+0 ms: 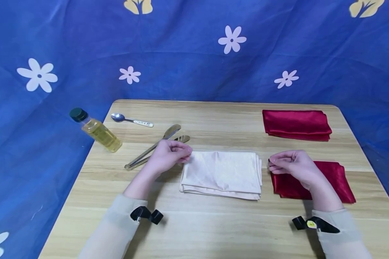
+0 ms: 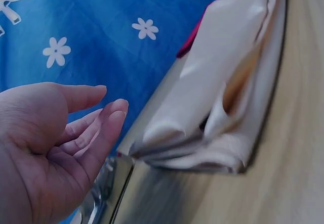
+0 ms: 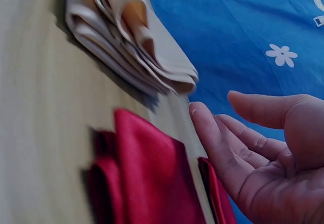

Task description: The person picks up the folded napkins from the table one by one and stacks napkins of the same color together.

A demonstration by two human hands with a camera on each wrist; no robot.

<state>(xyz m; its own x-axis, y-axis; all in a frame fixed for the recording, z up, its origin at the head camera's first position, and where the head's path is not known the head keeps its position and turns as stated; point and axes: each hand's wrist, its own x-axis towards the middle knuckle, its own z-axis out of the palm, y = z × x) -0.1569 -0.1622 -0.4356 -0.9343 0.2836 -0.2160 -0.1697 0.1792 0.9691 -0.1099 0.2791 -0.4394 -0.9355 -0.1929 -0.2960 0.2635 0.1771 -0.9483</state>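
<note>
A folded white cloth point(image 1: 222, 172) lies in layers on the table in the head view. My left hand point(image 1: 172, 154) is at its far left corner. In the left wrist view, that hand point(image 2: 66, 138) has thumb and forefinger apart, with nothing between them. My right hand point(image 1: 294, 167) hovers over the nearer folded red cloth point(image 1: 335, 180), to the right of the white one. Loosely bent fingers with a gap to the thumb show on this hand point(image 3: 258, 150) in the right wrist view, and it holds nothing. Its fingertips point toward the white cloth point(image 3: 126, 47).
Another folded red cloth point(image 1: 296, 124) lies at the back right. Metal tongs point(image 1: 149, 149) lie beside my left hand, partly behind it. A spoon point(image 1: 131, 119) and a dark-capped bottle of yellow liquid point(image 1: 102, 135) are at the back left. A blue flowered curtain point(image 1: 188, 50) hangs behind the table.
</note>
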